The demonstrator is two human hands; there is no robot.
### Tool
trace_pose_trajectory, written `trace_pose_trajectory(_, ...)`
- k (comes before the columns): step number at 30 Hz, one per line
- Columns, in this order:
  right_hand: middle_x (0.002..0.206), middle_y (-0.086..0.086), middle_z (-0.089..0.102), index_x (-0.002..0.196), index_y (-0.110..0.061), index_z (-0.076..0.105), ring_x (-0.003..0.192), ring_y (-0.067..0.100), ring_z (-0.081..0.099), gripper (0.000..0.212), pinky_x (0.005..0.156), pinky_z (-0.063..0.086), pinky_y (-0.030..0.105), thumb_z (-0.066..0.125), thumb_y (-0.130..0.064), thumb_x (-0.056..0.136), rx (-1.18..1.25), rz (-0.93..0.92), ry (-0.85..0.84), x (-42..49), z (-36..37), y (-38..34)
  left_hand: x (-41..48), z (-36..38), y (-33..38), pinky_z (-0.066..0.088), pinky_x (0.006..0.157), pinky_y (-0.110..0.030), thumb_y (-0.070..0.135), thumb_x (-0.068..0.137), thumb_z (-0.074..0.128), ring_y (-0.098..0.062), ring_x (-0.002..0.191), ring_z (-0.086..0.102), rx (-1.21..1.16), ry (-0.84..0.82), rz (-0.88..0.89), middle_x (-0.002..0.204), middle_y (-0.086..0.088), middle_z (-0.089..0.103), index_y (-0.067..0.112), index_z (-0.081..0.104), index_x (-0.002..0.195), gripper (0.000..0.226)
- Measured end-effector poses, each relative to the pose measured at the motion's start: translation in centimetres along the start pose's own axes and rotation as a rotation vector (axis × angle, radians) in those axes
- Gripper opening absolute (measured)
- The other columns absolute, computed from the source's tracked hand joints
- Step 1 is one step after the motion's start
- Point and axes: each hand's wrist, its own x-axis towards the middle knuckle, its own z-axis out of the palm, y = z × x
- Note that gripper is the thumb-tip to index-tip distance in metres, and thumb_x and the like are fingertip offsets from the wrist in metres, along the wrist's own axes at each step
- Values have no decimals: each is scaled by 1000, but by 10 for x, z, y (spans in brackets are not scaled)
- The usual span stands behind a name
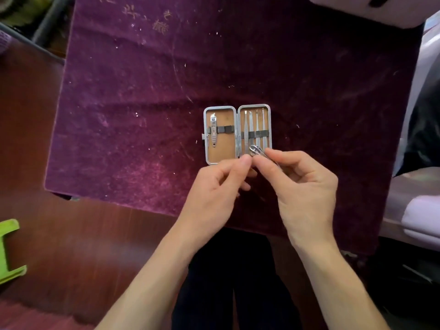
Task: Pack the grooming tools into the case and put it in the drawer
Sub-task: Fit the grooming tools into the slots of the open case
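Observation:
A small metal-rimmed case [205,136] lies open on the purple cloth, tan inside. Its left half holds a nail clipper [213,132] under a dark elastic strap. Several slim steel tools [254,123] sit under the strap in the right half. Just below the case's right half, a small metal tool with loop handles [256,150], seemingly little scissors, is pinched between both hands. My left hand [214,194] touches it with thumb and forefinger. My right hand [302,186] grips it from the right; most of the tool is hidden by fingers.
The purple velvet cloth [166,91] covers a table over a dark red wooden floor [71,234]. A green plastic object [9,251] lies at the lower left. Pale bedding or furniture [419,210] stands along the right edge. No drawer is visible.

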Motion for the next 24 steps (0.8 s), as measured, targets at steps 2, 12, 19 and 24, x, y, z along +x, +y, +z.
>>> trace_pose_trajectory(2, 92, -4, 84, 100, -23, 84, 86, 12, 81, 18, 76, 61, 22, 88, -13, 86, -82, -54, 0, -5, 6, 2, -2, 8, 2, 56, 69, -22, 43, 106, 48, -7, 88, 72, -139, -50, -63, 101, 9, 79, 38, 79, 102, 32)
trace_pose_trajectory(12, 108, -4, 84, 107, -21, 83, 101, 13, 80, 25, 86, 62, 22, 81, -2, 91, -34, -10, -123, -16, 2, 4, -2, 10, 0, 55, 102, -51, 34, 110, 40, -28, 115, 72, -330, -44, -175, 118, -4, 77, 22, 74, 120, 37)
trace_pose_trajectory(19, 99, -2, 82, 105, -20, 79, 90, 15, 81, 23, 78, 64, 22, 83, -3, 91, -88, 1, -111, -12, -5, -4, 1, 4, 2, 60, 89, -32, 20, 111, 43, -17, 100, 74, -295, -138, -153, 113, -6, 78, 16, 71, 125, 31)
trace_pose_trajectory(24, 93, -2, 81, 109, -25, 73, 82, 14, 80, 24, 73, 62, 21, 81, -8, 94, -198, 9, -174, -6, -13, -4, 1, 4, 3, 62, 72, -22, 14, 110, 45, -12, 76, 76, -205, -99, -112, 86, -1, 77, 20, 74, 108, 30)
